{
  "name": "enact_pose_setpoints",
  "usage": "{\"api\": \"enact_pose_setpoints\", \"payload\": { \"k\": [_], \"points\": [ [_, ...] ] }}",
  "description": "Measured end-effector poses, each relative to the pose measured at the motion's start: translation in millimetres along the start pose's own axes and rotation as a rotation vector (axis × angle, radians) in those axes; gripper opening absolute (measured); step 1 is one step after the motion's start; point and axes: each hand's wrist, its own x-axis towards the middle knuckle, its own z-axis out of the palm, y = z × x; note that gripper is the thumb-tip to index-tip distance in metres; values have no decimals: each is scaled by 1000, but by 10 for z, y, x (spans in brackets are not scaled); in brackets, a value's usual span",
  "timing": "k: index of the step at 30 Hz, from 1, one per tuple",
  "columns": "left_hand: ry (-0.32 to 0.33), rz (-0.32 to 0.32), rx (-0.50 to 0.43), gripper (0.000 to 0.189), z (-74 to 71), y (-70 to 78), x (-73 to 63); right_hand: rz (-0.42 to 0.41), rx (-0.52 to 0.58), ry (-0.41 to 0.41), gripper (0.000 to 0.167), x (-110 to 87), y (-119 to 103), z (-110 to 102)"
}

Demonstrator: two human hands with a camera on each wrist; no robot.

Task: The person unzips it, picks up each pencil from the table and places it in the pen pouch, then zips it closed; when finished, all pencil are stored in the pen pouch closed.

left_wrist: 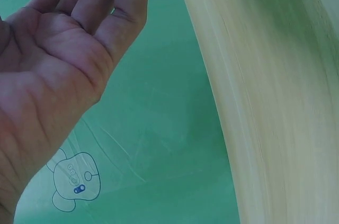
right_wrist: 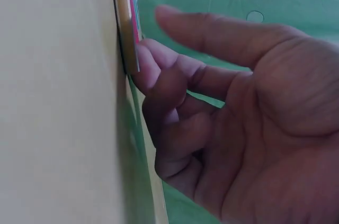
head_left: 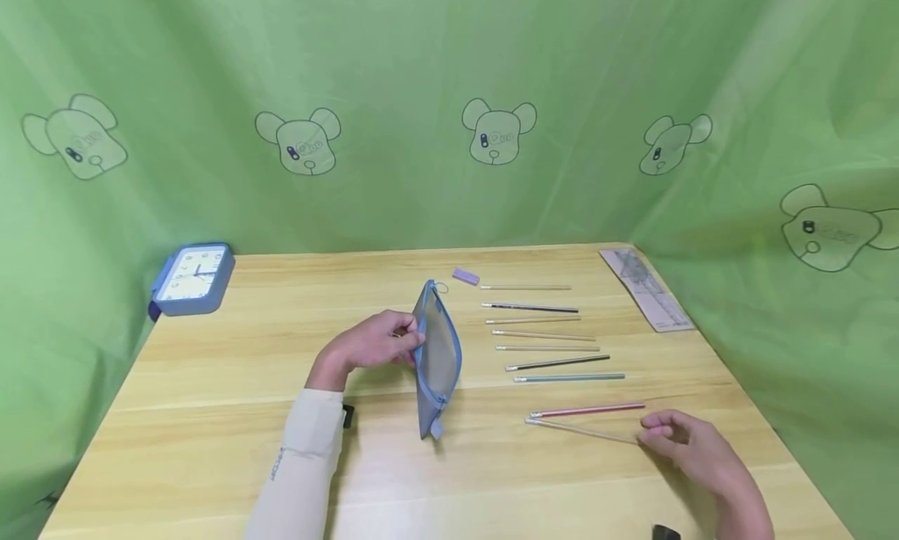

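A pale wood-grained counter (head_left: 190, 415) is bordered at the back and on both sides by green sheeting (head_left: 393, 48), on which outlined cartoon animal heads (head_left: 307, 146) are printed. The sheeting is softly creased, and whitish light is reflected by the counter's near part.

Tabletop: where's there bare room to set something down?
Free: between the clock and pouch, behind the left hand; also in front, between the left sleeve and right hand. Crowded: right of the pouch, among the pencils.
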Motion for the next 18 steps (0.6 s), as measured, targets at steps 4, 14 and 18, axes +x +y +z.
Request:
{"api": "enact_pose_setpoints", "payload": {
  "k": [4, 14, 18],
  "points": [
    [3, 1, 11, 27, -10, 4, 3, 83, 111, -58, 42, -123, 4, 49],
    [-3, 10, 15, 26, -21, 30, -11, -180, -44, -142, 29, -355, -49, 239],
    [-2, 8, 30, 26, -26, 34, -12, -235, -104, -138, 22, -401, -192, 408]
  ]
}}
